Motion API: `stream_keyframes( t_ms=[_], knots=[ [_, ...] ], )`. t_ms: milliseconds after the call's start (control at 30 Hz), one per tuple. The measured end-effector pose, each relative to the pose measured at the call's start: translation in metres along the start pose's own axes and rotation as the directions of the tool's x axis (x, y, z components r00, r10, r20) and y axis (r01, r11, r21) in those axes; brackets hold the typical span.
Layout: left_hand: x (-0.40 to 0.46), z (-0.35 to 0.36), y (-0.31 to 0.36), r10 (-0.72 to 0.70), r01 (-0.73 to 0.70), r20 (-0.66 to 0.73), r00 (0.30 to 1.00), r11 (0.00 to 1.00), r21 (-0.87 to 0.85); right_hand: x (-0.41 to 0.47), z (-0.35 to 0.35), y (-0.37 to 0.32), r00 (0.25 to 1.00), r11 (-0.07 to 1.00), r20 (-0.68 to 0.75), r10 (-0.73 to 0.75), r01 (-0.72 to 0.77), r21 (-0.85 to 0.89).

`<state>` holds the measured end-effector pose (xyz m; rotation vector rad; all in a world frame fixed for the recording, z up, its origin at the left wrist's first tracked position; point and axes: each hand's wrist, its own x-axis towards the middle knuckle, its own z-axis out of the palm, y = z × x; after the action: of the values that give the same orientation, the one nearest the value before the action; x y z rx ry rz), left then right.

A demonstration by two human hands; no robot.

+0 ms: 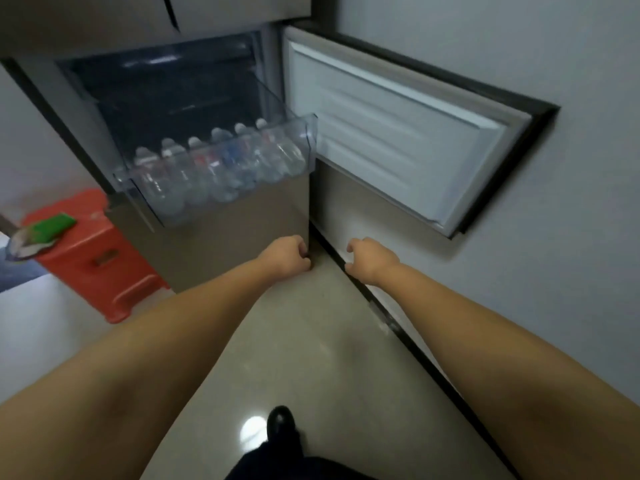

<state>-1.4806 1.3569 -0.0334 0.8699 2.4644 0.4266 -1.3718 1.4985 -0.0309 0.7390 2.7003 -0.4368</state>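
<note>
Fingers of the left hand (285,253) are curled at the right edge of the lower door (242,230) and appear to hook round it, though blur and shadow there keep the grip from being certain. That hold suits swinging the door out, since the edge is the only purchase in view. The right hand (371,259) hangs at 3 o'clock of the left, apart from the fridge, its fingers loosely bent and holding nothing. I judge it ready to help rather than at work.

The lower door is shut, flat against the fridge, filling the space from 10 to 12 o'clock of the left hand, just under the drawer (313,133). It stands upright and faces the person. The edge at the fingers runs vertically, from the drawer down toward the floor (311,341).

The drawer juts out at 11 o'clock, its length running from 8 to 2 o'clock, with bottles (214,164) standing in a row inside, caps up; drawn forward like this, they are within reach. The upper door (398,133) is swung wide toward the wall at 1 o'clock, clear of the drawer. A red stool (104,251) sits at 9 o'clock.
</note>
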Motion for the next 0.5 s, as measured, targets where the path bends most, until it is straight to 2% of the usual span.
stream_keyframes(
  t_ms=[133, 267, 500],
  knots=[
    [0.039, -0.068, -0.024, 0.024, -0.028, -0.086, 0.996, 0.999, -0.045, 0.060, -0.036, -0.043, 0.996, 0.998, -0.080, -0.031, 0.035, 0.055],
    [0.069, -0.102, -0.048, 0.019, -0.032, -0.124, 0.992, 0.994, -0.101, 0.103, -0.056, -0.083, 0.991, 0.995, -0.103, -0.085, 0.091, 0.050],
    [0.121, -0.153, -0.038, 0.083, -0.125, -0.210, 0.974, 0.973, -0.195, 0.176, -0.106, -0.104, 0.962, 0.987, -0.243, -0.125, 0.145, 0.067]
  ],
)
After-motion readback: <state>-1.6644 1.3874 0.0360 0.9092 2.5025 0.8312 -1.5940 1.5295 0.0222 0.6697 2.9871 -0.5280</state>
